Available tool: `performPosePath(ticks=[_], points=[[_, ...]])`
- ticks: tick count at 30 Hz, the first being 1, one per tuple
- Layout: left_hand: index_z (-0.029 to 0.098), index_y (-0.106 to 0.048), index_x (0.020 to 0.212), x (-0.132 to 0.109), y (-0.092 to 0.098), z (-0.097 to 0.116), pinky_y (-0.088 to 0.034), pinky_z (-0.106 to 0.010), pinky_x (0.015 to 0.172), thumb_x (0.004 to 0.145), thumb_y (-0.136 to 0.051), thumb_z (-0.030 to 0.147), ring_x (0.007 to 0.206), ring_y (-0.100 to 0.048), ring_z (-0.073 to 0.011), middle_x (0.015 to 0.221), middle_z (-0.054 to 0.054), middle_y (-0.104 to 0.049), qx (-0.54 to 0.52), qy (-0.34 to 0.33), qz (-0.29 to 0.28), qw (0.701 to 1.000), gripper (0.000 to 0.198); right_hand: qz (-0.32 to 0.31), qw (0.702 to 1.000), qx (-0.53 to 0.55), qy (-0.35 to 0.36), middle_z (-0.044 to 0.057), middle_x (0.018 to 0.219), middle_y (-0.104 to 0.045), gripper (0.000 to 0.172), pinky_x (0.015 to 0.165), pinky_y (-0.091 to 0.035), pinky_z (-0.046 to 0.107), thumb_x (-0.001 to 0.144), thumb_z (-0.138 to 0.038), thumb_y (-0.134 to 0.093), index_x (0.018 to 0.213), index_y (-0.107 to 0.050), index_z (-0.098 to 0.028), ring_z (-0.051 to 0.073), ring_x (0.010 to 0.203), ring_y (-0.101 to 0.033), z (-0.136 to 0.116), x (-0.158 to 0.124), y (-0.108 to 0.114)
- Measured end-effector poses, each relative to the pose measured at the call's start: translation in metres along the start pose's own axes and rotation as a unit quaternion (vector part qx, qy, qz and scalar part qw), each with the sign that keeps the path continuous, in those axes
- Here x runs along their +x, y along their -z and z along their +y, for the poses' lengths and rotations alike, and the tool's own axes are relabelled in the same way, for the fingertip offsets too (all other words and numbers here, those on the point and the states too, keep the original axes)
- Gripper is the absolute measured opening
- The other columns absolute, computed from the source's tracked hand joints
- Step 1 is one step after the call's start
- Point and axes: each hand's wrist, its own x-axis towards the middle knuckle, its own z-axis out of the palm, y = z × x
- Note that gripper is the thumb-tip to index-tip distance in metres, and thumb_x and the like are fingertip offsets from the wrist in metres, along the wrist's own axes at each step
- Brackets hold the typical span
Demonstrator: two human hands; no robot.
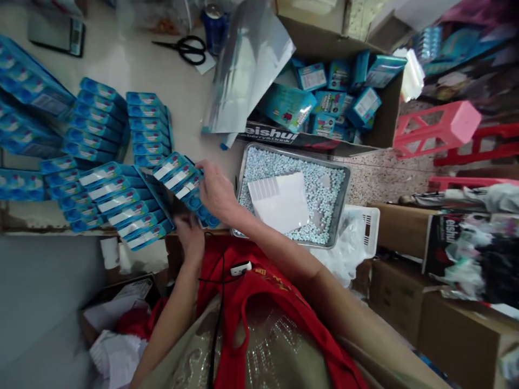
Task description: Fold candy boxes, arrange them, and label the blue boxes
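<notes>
My right hand [219,193] is closed around the right side of a row of small blue boxes [177,174] at the table's front edge. Just below and left of it, my left hand [190,233] is at the lower side of the same row, beside a dark gap. Its fingertips are in shadow and partly hidden, so what they grip is unclear. Another row of blue boxes with pale strips [124,202] lies slanted to the left of my hands. Behind it are further stacked blue boxes [149,129].
Right of my hands, a metal tray [344,200] holds pale blue pellets and a white card [279,202]. A cardboard carton [344,147] with blue boxes stands behind it, with silvery film sheets [239,70] alongside. Black scissors [190,49] lie at the back. Pink stools [441,127] stand at right.
</notes>
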Motion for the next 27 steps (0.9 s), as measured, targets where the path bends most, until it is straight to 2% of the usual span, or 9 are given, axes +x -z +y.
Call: performPosePath(ticks=[2,4,7,8,12,15,17,20,27], points=[[0.026,-0.047,0.093,-0.035,0.012,-0.010,-0.051,-0.040,0.082,0.097,-0.054,0.051,0.088,-0.065,-0.0268,0.091,-0.006,-0.066,0.090,0.007,-0.001,0.996,0.026,0.025,0.999,0.025,0.013,0.006,0.116,-0.067,0.027,0.096,-0.051,0.034,0.099,-0.022,-0.051,0.125,-0.055,-0.025,0.020,0.103,-0.062,0.031,-0.021,0.025],[0.027,-0.054,0.090,-0.069,0.010,-0.009,-0.050,-0.038,0.076,0.095,-0.059,0.050,0.082,-0.067,-0.0265,0.086,-0.004,-0.069,0.144,0.011,-0.128,0.981,0.024,0.061,0.998,0.011,-0.020,0.007,0.108,-0.068,0.020,0.094,-0.052,0.034,0.100,-0.028,-0.050,0.116,-0.062,-0.023,0.020,0.099,-0.063,0.077,-0.044,0.055],[0.026,-0.063,0.083,-0.096,-0.038,0.019,-0.049,-0.034,0.075,0.092,-0.067,0.038,0.077,-0.069,-0.0231,0.080,-0.001,-0.072,0.140,-0.061,-0.385,0.910,0.015,0.110,0.979,-0.064,-0.161,0.010,0.101,-0.069,0.018,0.088,-0.052,0.035,0.094,-0.024,-0.051,0.103,-0.066,-0.019,0.022,0.090,-0.064,0.156,-0.070,0.094],[0.026,-0.065,0.084,-0.096,-0.064,0.034,-0.050,-0.033,0.080,0.093,-0.066,0.033,0.083,-0.070,-0.0223,0.085,-0.002,-0.074,0.122,-0.116,-0.409,0.897,0.011,0.117,0.970,-0.088,-0.196,0.012,0.103,-0.069,0.021,0.088,-0.053,0.036,0.093,-0.023,-0.052,0.105,-0.068,-0.018,0.022,0.090,-0.064,0.179,-0.075,0.103],[0.021,-0.066,0.114,-0.062,-0.178,0.097,-0.045,-0.040,0.105,0.097,-0.059,0.017,0.121,-0.062,-0.0283,0.124,-0.014,-0.071,0.192,-0.316,-0.295,0.881,0.019,0.096,0.964,-0.158,-0.190,0.020,0.128,-0.065,0.040,0.101,-0.051,0.041,0.091,-0.019,-0.053,0.128,-0.067,-0.012,0.029,0.111,-0.062,0.238,-0.078,0.115],[0.015,-0.061,0.128,-0.035,-0.228,0.116,-0.041,-0.045,0.107,0.094,-0.069,0.021,0.127,-0.056,-0.0338,0.131,-0.020,-0.067,0.297,-0.298,-0.252,0.872,0.035,0.024,0.971,-0.183,-0.153,0.021,0.138,-0.060,0.046,0.106,-0.048,0.043,0.091,-0.018,-0.053,0.135,-0.067,-0.014,0.033,0.125,-0.055,0.252,-0.079,0.113],[0.016,-0.064,0.126,-0.024,-0.238,0.115,-0.041,-0.045,0.105,0.092,-0.072,0.021,0.126,-0.057,-0.0340,0.128,-0.019,-0.068,0.320,-0.280,-0.253,0.869,0.035,-0.007,0.970,-0.190,-0.152,0.020,0.139,-0.060,0.048,0.106,-0.048,0.043,0.092,-0.017,-0.052,0.138,-0.065,-0.014,0.033,0.124,-0.054,0.253,-0.081,0.112],[0.020,-0.074,0.112,-0.017,-0.232,0.108,-0.043,-0.040,0.101,0.097,-0.066,0.025,0.118,-0.062,-0.0303,0.119,-0.014,-0.071,0.285,-0.291,-0.274,0.871,0.018,0.000,0.970,-0.207,-0.130,0.020,0.141,-0.061,0.049,0.110,-0.045,0.045,0.096,-0.017,-0.048,0.143,-0.062,-0.012,0.034,0.125,-0.053,0.248,-0.080,0.115],[0.021,-0.081,0.093,-0.006,-0.227,0.104,-0.047,-0.034,0.084,0.099,-0.060,0.030,0.096,-0.068,-0.0254,0.101,-0.011,-0.074,0.200,-0.254,-0.307,0.895,0.023,-0.057,0.966,-0.254,-0.004,0.017,0.153,-0.059,0.048,0.108,-0.042,0.046,0.106,-0.022,-0.037,0.149,-0.059,-0.016,0.034,0.129,-0.052,0.241,-0.060,0.120]])
